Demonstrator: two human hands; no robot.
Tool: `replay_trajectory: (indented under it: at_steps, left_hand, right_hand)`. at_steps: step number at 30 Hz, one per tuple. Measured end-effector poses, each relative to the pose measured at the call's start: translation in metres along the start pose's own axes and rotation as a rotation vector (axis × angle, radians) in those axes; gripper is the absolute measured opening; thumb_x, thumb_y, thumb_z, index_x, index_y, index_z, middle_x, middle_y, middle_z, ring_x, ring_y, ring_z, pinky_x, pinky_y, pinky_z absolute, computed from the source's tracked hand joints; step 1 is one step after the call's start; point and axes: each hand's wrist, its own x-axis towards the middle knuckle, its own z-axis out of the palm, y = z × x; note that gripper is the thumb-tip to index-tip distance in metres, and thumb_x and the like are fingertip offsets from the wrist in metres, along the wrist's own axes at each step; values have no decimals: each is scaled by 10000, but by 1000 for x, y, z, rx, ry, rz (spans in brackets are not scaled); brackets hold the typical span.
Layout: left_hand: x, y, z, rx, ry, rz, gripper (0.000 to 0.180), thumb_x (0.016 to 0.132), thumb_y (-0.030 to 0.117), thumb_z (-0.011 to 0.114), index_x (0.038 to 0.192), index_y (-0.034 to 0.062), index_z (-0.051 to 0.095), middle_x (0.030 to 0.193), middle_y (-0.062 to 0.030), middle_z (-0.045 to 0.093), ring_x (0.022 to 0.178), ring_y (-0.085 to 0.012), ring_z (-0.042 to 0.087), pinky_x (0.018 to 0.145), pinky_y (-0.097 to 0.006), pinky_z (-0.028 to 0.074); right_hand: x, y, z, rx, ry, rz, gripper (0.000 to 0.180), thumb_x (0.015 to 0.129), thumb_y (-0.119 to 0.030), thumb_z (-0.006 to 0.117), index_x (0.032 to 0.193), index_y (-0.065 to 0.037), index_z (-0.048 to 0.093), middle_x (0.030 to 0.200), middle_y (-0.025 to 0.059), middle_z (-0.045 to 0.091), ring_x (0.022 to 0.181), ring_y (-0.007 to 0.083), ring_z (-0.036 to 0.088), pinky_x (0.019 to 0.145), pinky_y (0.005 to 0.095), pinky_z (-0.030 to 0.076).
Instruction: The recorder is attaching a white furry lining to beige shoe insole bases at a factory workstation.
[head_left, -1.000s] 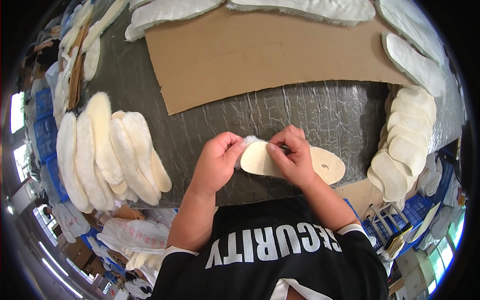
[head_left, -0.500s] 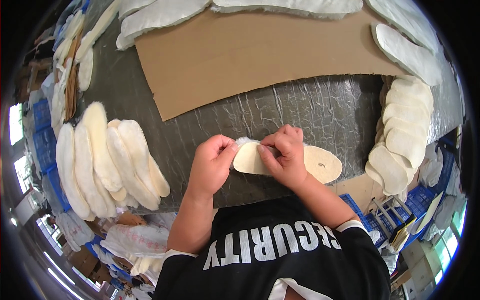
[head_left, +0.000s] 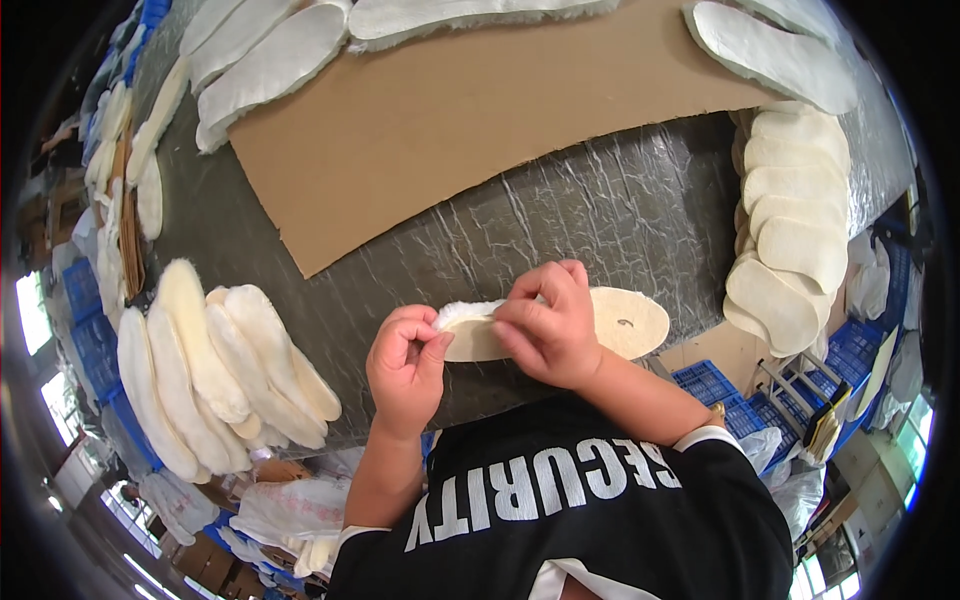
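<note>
A cream insole [head_left: 632, 322], with white fleece along its far edge and a small dark curved mark near its right end, lies level just above the table's near part. My left hand [head_left: 407, 368] is closed on its left end, thumb and fingers pinching the edge where the fleece shows. My right hand [head_left: 552, 328] grips it around the middle, fingers bent over the far edge and thumb on the cream face. Part of the insole's middle is hidden behind this hand.
The dark, plastic-covered table [head_left: 390, 275] carries a brown cardboard sheet [head_left: 450, 140]. White fleece pieces [head_left: 275, 65] lie along its far side. Fluffy insoles [head_left: 230, 370] are grouped at left, and overlapping cream insoles [head_left: 800, 215] stacked at right. Blue crates [head_left: 715, 385] stand below the right edge.
My left fingers have shifted on the insole's left end, and more white fleece shows along its far edge. My right hand stays on the middle. The whole view has tilted slightly.
</note>
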Motion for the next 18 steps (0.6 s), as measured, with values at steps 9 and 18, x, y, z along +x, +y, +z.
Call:
replay_trajectory:
  at_steps: [9, 18]
  left_hand:
    - [6, -2, -4, 87, -64, 343, 167, 807, -49, 674, 894, 12, 545, 902, -115, 588, 815, -239, 596, 688, -309, 502]
    - [26, 21, 2, 420, -312, 349, 166, 787, 7, 686, 930, 55, 616, 971, -119, 553, 831, -258, 565, 719, -317, 477]
  right_hand:
    - [41, 28, -37, 446, -787, 436, 186, 815, -166, 667, 947, -37, 683, 823, 118, 685, 753, 248, 646, 688, 340, 487]
    - [43, 35, -18, 745, -919, 611, 119, 873, -128, 635, 851, -12, 620, 703, -12, 593, 671, 70, 499, 627, 261, 429]
